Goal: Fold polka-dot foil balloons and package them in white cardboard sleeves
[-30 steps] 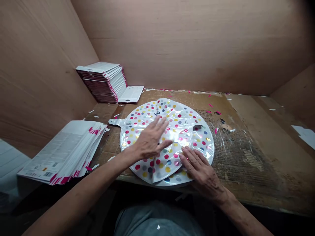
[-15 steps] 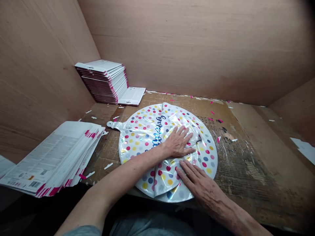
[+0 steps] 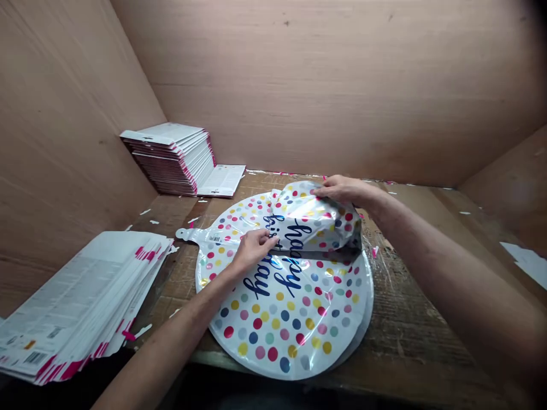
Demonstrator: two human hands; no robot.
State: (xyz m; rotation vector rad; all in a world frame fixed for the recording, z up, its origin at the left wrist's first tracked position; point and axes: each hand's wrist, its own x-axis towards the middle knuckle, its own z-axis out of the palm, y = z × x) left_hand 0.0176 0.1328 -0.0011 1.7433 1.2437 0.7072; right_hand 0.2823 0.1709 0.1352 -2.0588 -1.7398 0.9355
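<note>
A flat white foil balloon (image 3: 273, 336) with coloured dots and dark blue "happy" lettering lies on the cardboard surface. Its filling neck (image 3: 190, 234) points left. The far side is turned up into a loose fold. My right hand (image 3: 342, 188) is closed over the top of that fold, its fingertips on the foil. Near the middle, beside the lettering, my left hand (image 3: 256, 246) pinches the foil between thumb and fingers. Another round foil edge (image 3: 366, 310) shows beneath at the right; whether it belongs to a second balloon I cannot tell.
A tall stack of white card packets (image 3: 171, 162) stands in the back left corner. Another fanned pile of packets (image 3: 81, 302) lies at the near left. Wooden walls (image 3: 325, 85) enclose the back and sides. Paper scraps (image 3: 143, 331) and a white sheet (image 3: 527, 262) lie around.
Both hands were lying flat on a folded balloon. Now the near part is spread out with "happy" showing, my right hand has moved to the far side, and my left hand pinches the middle.
</note>
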